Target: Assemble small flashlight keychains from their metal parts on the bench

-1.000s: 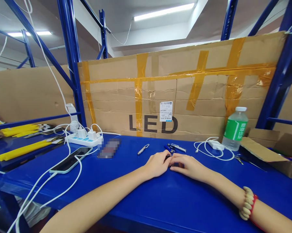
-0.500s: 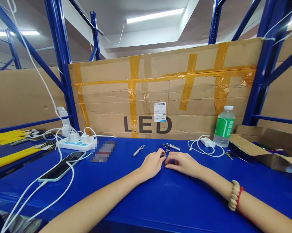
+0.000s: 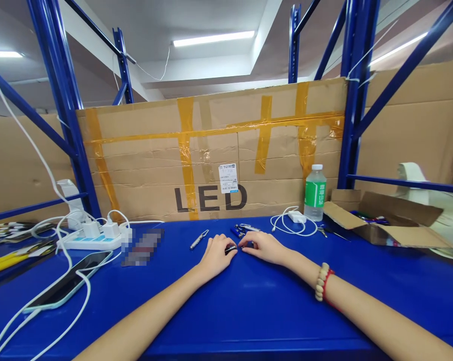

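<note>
My left hand (image 3: 217, 254) rests on the blue tabletop with its fingers closed on a small dark piece (image 3: 231, 248), too small to name. Just to its right, my right hand (image 3: 262, 246) has its fingertips curled together against the table, a small gap from the left fingers. Whatever those right fingertips may pinch is hidden. Behind the right hand lie a small blue tool-like item (image 3: 237, 231) and a silver pen-like piece with a clip loop (image 3: 249, 227). A similar silver piece (image 3: 198, 240) lies left of my left hand.
On the left are a phone (image 3: 70, 281) with white cables and a white power strip (image 3: 94, 242). To the right stand a white charger (image 3: 297, 217), a water bottle (image 3: 315, 193) and an open cardboard box (image 3: 384, 233). A large cardboard sheet (image 3: 151, 170) closes off the back.
The camera view has turned to the right, so everything sits further left. My hands are slightly further apart, and the dark piece in the left fingers shows more clearly.
</note>
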{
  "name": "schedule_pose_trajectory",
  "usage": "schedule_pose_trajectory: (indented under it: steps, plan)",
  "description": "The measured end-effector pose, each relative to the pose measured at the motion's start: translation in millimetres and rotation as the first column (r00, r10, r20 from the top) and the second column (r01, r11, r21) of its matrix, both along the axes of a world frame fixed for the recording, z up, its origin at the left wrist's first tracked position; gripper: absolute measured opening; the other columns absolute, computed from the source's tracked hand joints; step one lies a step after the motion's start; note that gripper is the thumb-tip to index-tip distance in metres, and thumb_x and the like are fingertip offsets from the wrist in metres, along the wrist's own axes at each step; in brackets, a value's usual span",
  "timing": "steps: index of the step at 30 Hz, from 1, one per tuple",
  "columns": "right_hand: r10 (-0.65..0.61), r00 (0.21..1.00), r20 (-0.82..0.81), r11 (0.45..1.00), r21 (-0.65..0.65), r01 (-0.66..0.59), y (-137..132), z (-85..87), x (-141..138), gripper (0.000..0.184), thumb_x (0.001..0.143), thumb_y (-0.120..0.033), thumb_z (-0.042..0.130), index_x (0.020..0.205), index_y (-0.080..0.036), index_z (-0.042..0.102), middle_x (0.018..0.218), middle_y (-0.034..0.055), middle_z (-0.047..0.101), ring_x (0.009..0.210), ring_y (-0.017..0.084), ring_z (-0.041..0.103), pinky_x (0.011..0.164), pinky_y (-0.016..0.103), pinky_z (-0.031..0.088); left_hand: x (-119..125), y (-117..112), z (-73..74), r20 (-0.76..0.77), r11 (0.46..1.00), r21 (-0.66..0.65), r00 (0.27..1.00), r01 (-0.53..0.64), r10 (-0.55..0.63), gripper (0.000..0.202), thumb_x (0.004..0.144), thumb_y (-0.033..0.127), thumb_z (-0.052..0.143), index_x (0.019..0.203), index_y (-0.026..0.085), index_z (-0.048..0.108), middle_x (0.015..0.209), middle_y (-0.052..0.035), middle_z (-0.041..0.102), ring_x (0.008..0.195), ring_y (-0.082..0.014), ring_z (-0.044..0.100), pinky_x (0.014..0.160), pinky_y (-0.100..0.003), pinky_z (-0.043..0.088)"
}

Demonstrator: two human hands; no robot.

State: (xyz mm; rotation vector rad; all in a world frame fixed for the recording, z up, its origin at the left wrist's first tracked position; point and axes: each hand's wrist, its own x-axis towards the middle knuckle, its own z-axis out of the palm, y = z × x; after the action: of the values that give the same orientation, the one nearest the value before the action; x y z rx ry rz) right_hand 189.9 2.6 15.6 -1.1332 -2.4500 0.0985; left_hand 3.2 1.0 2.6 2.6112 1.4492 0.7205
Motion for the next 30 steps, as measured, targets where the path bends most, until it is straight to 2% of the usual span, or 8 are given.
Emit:
schedule_pose_trajectory:
  steps: [4, 9, 15, 30]
  plan:
    - [0.005, 0.999, 0.035, 1.000, 0.007, -0.005, -3.7, 1.5, -0.1, 0.018, 0.082, -0.024, 0.054, 0.097, -0.023, 0.064, 0.095, 0.0024, 0.063, 0.071, 0.013, 0.058, 0.064, 0.026, 0.044, 0.1, -1.0, 0.8, 0.013, 0.999, 0.011, 0.999, -0.035, 0.035, 0.014, 0.083, 0.026, 0.052, 0.090, 0.020, 0.062, 0.092, -0.0040, 0.062, 0.093, -0.0215, 0.053, 0.082, -0.036, 0.035]
    - [0.016, 0.998, 0.067, 1.000, 0.015, -0.017, -4.7, 1.4, -1.5, 0.018, 0.084, -0.027, 0.051, 0.097, -0.024, 0.064, 0.098, 0.0026, 0.062, 0.073, 0.014, 0.058, 0.063, 0.025, 0.044, 0.2, -1.7, 2.1, 0.039, 0.998, 0.026, 0.998, -0.057, 0.056, 0.014, 0.083, 0.025, 0.051, 0.090, 0.020, 0.062, 0.090, -0.0041, 0.063, 0.092, -0.0214, 0.054, 0.081, -0.036, 0.036]
    - [0.021, 0.996, 0.089, 1.000, 0.011, -0.022, -5.4, 2.6, -2.7, 0.019, 0.085, -0.026, 0.051, 0.098, -0.023, 0.064, 0.098, 0.0036, 0.061, 0.079, 0.016, 0.058, 0.067, 0.027, 0.045, 0.9, -1.5, 0.1, 0.040, 0.999, 0.035, 0.999, -0.026, 0.025, 0.013, 0.084, 0.025, 0.051, 0.089, 0.020, 0.061, 0.093, -0.0033, 0.064, 0.093, -0.0213, 0.054, 0.082, -0.036, 0.035]
    - [0.036, 0.995, 0.097, 0.999, 0.010, -0.037, -4.6, 0.5, -3.3, 0.018, 0.086, -0.024, 0.049, 0.096, -0.023, 0.063, 0.097, 0.0027, 0.060, 0.074, 0.014, 0.057, 0.063, 0.025, 0.044, 1.7, -3.1, -2.0, 0.028, 0.998, 0.057, 1.000, 0.012, -0.014, 0.013, 0.085, 0.026, 0.050, 0.089, 0.019, 0.061, 0.093, -0.0037, 0.064, 0.091, -0.0210, 0.055, 0.080, -0.036, 0.035]
